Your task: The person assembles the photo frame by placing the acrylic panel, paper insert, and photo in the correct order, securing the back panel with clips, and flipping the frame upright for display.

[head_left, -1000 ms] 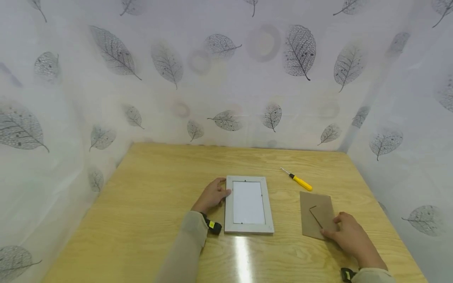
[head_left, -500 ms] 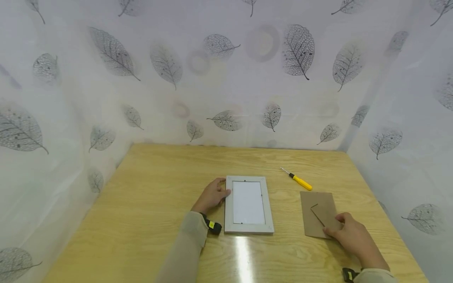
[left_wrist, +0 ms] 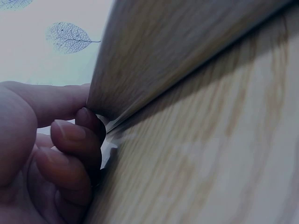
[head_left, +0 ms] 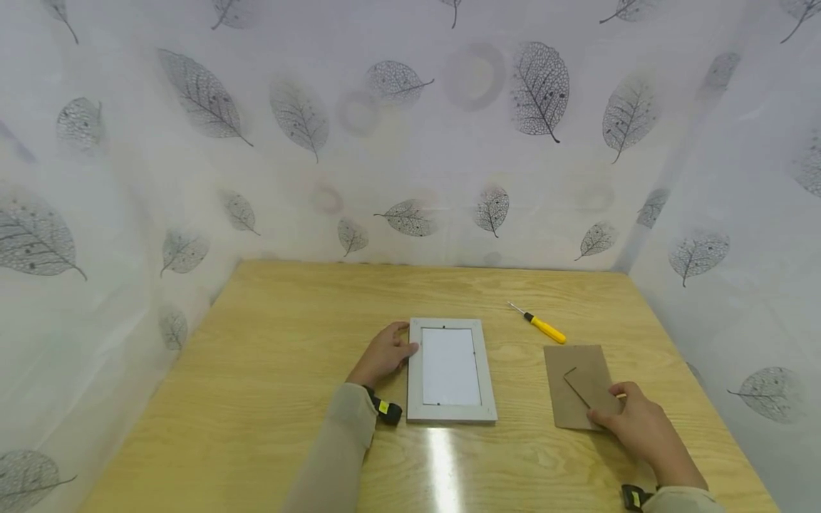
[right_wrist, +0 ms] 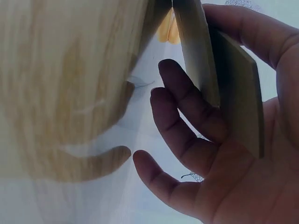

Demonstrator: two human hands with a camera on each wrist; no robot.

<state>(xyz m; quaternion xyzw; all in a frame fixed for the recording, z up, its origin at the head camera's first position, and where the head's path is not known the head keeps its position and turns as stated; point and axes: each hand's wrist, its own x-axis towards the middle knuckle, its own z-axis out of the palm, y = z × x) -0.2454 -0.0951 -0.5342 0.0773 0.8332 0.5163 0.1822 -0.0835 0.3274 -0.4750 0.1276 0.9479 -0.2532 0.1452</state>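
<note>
A pale picture frame point(head_left: 486, 385) lies back side up on the table, with a white sheet point(head_left: 450, 367) in its opening and small dark tabs around it. My left hand point(head_left: 383, 353) grips its left edge, thumb on top; the left wrist view shows curled fingers at the edge's underside. At the right, my right hand point(head_left: 641, 427) holds a brown backing board point(head_left: 564, 406) by its near right side. An L-shaped hex key point(head_left: 576, 391) lies on that board, its long end reaching the thumb. In the right wrist view, a second flat panel point(right_wrist: 240, 93) stands beside the board point(right_wrist: 198, 56).
A screwdriver point(head_left: 547, 330) with a yellow handle lies beyond the backing board. The wooden table point(head_left: 288, 320) meets leaf-patterned sheeting point(head_left: 442, 157) at the back and both sides. A black wrist strap point(head_left: 385, 410) sits at the left cuff.
My right hand and the backing board have shifted slightly to the right, with the hex key moving along on top. My left hand and the picture frame have stayed put.
</note>
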